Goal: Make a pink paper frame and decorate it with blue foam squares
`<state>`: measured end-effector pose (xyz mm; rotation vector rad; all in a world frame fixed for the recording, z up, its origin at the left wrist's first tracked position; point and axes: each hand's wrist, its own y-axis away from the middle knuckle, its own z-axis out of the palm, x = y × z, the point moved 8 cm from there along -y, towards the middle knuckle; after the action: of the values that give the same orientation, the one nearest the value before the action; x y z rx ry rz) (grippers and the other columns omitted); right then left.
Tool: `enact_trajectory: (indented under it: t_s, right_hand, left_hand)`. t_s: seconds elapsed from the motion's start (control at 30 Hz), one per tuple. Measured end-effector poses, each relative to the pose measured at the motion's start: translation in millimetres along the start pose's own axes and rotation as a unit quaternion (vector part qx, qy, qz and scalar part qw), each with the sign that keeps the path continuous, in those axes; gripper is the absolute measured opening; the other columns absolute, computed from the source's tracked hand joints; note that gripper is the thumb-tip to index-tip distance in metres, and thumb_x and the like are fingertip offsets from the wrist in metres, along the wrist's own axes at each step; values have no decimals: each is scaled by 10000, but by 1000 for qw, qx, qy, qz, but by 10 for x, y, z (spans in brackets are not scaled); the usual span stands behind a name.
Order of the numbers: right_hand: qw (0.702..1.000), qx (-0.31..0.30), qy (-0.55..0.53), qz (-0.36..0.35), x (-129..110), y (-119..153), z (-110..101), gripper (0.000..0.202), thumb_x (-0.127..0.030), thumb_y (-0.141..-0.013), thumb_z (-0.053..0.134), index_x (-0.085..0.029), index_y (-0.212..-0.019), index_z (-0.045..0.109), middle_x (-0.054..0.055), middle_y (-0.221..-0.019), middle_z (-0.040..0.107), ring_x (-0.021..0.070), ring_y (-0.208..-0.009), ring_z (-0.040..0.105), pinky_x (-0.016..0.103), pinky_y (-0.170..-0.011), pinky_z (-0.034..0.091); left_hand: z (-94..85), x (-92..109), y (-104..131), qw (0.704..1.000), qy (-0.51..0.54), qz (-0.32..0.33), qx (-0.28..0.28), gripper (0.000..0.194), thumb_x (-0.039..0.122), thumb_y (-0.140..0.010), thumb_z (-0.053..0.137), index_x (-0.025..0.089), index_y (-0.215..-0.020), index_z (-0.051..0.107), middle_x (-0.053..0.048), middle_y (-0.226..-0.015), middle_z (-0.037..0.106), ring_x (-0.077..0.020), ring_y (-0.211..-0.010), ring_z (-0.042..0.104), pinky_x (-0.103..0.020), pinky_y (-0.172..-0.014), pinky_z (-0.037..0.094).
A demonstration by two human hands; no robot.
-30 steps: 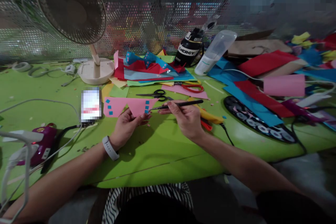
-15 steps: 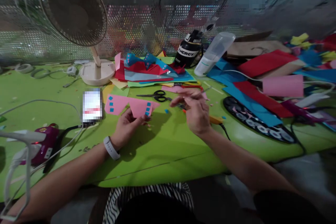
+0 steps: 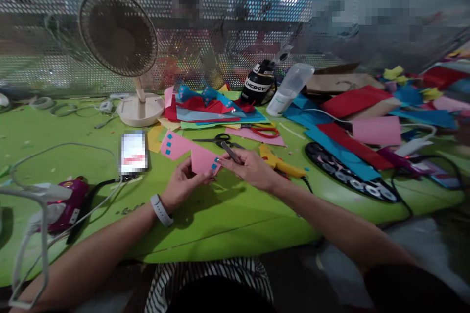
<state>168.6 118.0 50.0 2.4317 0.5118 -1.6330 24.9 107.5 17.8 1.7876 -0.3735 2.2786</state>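
My left hand (image 3: 185, 183) is closed, pinching a pink paper piece (image 3: 200, 158) by its lower edge, thumb in front. Small blue paper squares line the piece's two ends. My right hand (image 3: 247, 168) holds a slim dark-grey tool (image 3: 232, 153) whose exact kind I cannot make out. Its fingertips touch the right end of the pink paper, beside the blue squares. Just behind lie black-handled scissors (image 3: 222, 139). A yellow glue gun (image 3: 284, 164) rests on the green table (image 3: 205, 234), right of my right hand.
A phone (image 3: 133, 152) and fan (image 3: 141, 109) stand left. Behind are stacked coloured papers (image 3: 205, 115), red-handled scissors (image 3: 266, 132), a black bottle (image 3: 259, 82) and a clear bottle (image 3: 290, 90). A black patterned fan-shaped item (image 3: 340, 171) lies right; a purple power strip (image 3: 69, 203) with cables sits left.
My right hand has come left and down to the paper's right end, the grey tool now plainly visible in it. The pink paper is tilted more. The camera view has shifted.
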Motion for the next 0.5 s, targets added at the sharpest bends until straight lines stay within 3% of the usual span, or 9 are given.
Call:
enact_trajectory:
  t_s: [0.2, 0.4, 0.5]
  right_hand:
    - [999, -2, 36, 5, -51, -21, 34, 424, -584, -775, 649, -160, -781, 654, -84, -493, 338, 72, -439, 293, 218, -413, 197]
    - [997, 1, 53, -48, -113, -86, 85, 418, -604, -771, 647, -192, -711, 679, -45, -479, 477, 102, -450, 388, 227, -432, 274]
    - [994, 1, 85, -67, -170, -123, 73, 405, -581, -797, 630, -194, -684, 668, -61, -465, 409, 90, -444, 336, 226, -439, 241]
  left_hand:
    - [-10, -44, -25, 1000, -13, 11, 7, 333, 379, -700, 799, 143, -902, 679, -57, -824, 722, -146, -658, 659, -291, -661, 573]
    - [8, -45, -8, 1000, -9, 15, 9, 324, 380, -712, 787, 146, -899, 664, -41, -842, 705, -147, -700, 661, -303, -702, 585]
    - [-15, -9, -1, 1000, -1, 13, 21, 374, 358, -694, 808, 154, -947, 622, -31, -865, 695, -147, -735, 663, -283, -702, 571]
